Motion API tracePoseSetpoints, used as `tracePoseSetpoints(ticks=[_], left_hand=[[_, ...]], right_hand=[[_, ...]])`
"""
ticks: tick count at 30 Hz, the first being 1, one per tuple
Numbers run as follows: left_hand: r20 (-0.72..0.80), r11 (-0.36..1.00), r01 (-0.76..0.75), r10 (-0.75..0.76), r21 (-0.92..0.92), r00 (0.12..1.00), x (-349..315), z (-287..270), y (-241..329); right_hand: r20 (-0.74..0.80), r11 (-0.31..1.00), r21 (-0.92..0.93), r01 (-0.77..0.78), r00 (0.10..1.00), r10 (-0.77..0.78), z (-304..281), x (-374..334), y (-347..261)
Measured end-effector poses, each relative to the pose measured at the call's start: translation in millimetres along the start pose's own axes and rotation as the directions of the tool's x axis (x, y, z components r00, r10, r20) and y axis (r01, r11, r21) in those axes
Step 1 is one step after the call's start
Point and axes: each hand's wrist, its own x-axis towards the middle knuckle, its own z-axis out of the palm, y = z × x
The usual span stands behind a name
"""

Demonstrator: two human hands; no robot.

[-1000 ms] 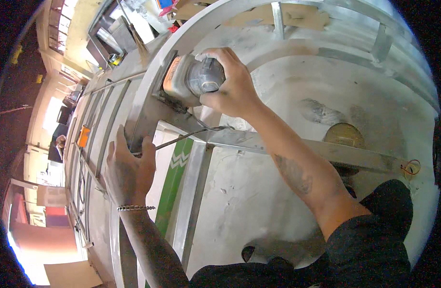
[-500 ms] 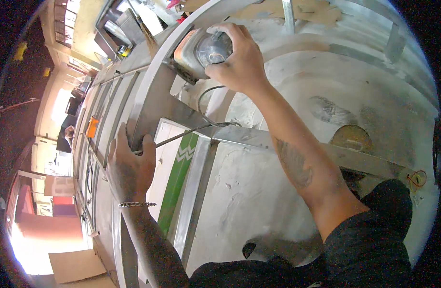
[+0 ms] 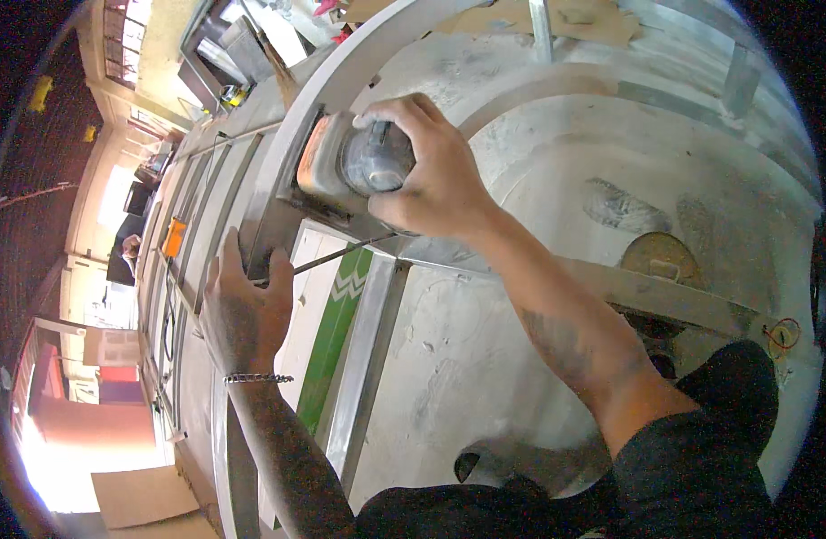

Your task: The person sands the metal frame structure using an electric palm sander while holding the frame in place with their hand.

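My right hand (image 3: pixel 440 175) is wrapped round the dark rounded grip of an electric sander (image 3: pixel 327 166) with an orange and grey body. The sander's flat base lies against the broad grey metal frame (image 3: pixel 265 211), near its corner. Lower left, my left hand (image 3: pixel 244 314) grips the same frame, thumb and fingers on opposite sides. A dark power cord (image 3: pixel 336 254) runs from beneath my right hand to my left thumb; whether the thumb pins it is hidden.
A metal crossbar (image 3: pixel 372 359) runs beside a white panel with a green stripe (image 3: pixel 332 346). A dusty, pale floor (image 3: pixel 485 359) lies below the frame, with a round brown disc (image 3: pixel 662 260) on it. Cardboard (image 3: pixel 143 499) shows at lower left; a broom (image 3: pixel 281 76) stands at the top.
My right hand has drawn the sander down and left along the frame, nearer my left hand. The cord's loop is now mostly covered. My left hand has stayed in place.
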Motion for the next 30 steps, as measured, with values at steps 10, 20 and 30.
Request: tracePoseSetpoints(ticks=[10, 20, 30], left_hand=[[-0.005, 1.000, 0.010, -0.010, 0.017, 1.000, -1, 0, 4], [-0.004, 1.000, -0.007, 0.007, -0.012, 1.000, -1, -2, 8], [0.030, 0.999, 0.013, -0.014, 0.036, 0.999, -1, -4, 9]], right_hand=[[-0.001, 0.998, -0.067, 0.005, 1.000, -0.005, -6, 9, 12], [-0.092, 0.983, -0.182, -0.039, 0.996, 0.023, -11, 28, 45], [-0.070, 0.992, -0.102, -0.068, 0.996, 0.061, -3, 17, 33]])
